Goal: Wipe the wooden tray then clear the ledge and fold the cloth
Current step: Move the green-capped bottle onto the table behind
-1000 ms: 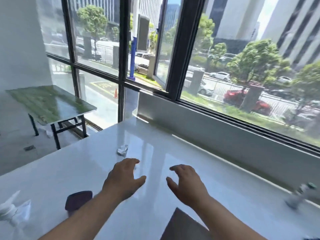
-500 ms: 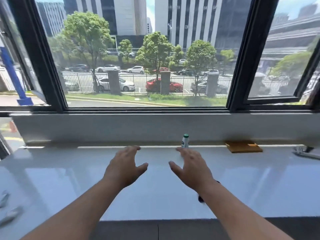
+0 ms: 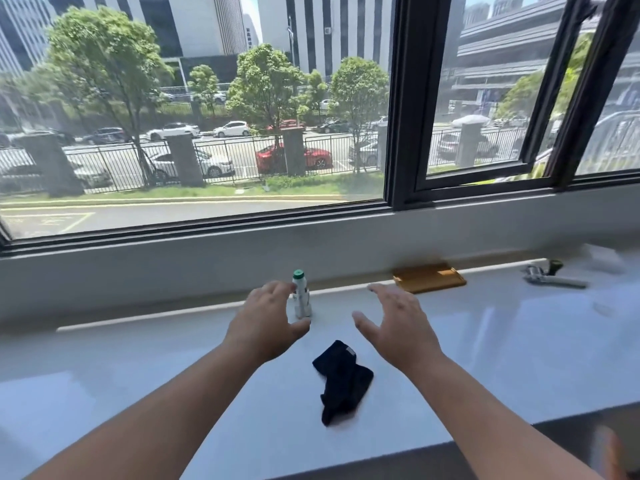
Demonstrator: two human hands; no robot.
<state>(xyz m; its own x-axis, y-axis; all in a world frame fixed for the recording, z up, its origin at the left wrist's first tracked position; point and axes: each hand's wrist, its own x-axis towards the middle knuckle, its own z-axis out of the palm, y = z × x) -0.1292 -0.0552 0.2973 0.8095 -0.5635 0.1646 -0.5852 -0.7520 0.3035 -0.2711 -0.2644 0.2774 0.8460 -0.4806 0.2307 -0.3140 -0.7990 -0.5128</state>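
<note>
A small flat wooden tray (image 3: 429, 277) lies on the white ledge (image 3: 138, 358) against the wall under the window, right of centre. A crumpled dark cloth (image 3: 343, 381) rests on the ledge between my forearms. My left hand (image 3: 266, 322) hovers open just left of a small white bottle with a green cap (image 3: 300, 295), partly covering it. My right hand (image 3: 398, 327) hovers open above the ledge, a short way in front of and left of the tray. Neither hand holds anything.
A metal tool-like object (image 3: 550, 276) lies on the ledge at the far right. The grey wall (image 3: 173, 265) and black window frame (image 3: 401, 133) stand behind the ledge. The ledge's front edge (image 3: 381, 455) runs near my arms.
The view has swung right and tilted down, so the dark cloth now shows between my arms. Both hands stay open and have come closer to the bottle and tray.
</note>
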